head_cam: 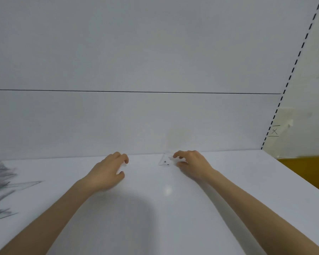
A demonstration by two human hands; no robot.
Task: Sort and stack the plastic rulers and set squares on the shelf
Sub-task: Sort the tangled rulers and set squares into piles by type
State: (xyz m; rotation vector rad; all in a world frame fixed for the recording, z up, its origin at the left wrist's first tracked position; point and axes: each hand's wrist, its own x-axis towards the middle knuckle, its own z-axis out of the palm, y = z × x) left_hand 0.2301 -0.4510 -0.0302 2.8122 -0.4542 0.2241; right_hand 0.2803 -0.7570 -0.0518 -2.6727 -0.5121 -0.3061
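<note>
Two hands reach over the shelf (228, 181): the right hand (191, 162) pinches the clear set square (165, 161) by its right end between curled finger and thumb, flat by the far wall, likely squaring a stack there; the left hand (107, 170) hovers loosely curled, empty. Unsorted rulers (0, 181) lie heaped at left.

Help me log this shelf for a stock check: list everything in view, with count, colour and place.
Clear plastic triangular set square: one visible, transparent, shelf back, at wall.
Heap of clear plastic rulers and set squares: count blurred, greyish, left edge.
White shelf: one, white, under both hands.
White back panel: one, white, behind shelf.
Dashed black line: one, black, panel's right edge.
Ochre surface: one, far right.
Left hand: one, fingers curled, contents unclear.
Right hand: one, pinching the set square.
</note>
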